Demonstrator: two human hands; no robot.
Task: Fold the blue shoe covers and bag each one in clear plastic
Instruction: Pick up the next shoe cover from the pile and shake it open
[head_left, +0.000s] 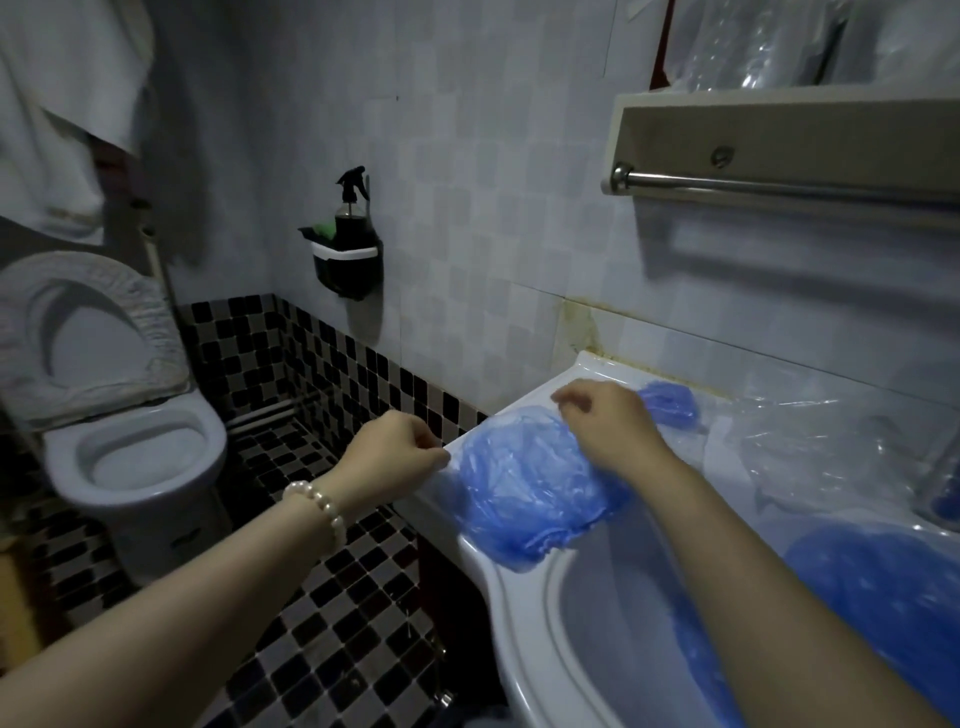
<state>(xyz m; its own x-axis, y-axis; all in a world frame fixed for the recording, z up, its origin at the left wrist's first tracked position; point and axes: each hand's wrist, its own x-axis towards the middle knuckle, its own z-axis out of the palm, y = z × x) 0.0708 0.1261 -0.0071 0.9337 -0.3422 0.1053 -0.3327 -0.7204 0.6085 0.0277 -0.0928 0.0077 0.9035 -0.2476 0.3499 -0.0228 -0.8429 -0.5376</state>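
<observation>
A crumpled blue shoe cover (535, 488) lies on the left rim of the white sink (498, 587), with a thin clear plastic film at its left edge. My left hand (400, 457) has its fingers curled and pinches that clear film at the sink's corner. My right hand (608, 426) rests on the cover's far side, fingertips pinched at its edge. A second blue cover (670, 405) lies behind my right hand. Several more blue covers (883, 587) are heaped at the lower right. Loose clear plastic bags (821, 452) lie along the sink's back.
A toilet (140, 457) with its lid up stands at the left over a checkered tile floor (332, 623). A black wall holder with a spray bottle (348, 249) hangs on the tiled wall. A shelf with a metal towel rail (779, 187) juts out above the sink.
</observation>
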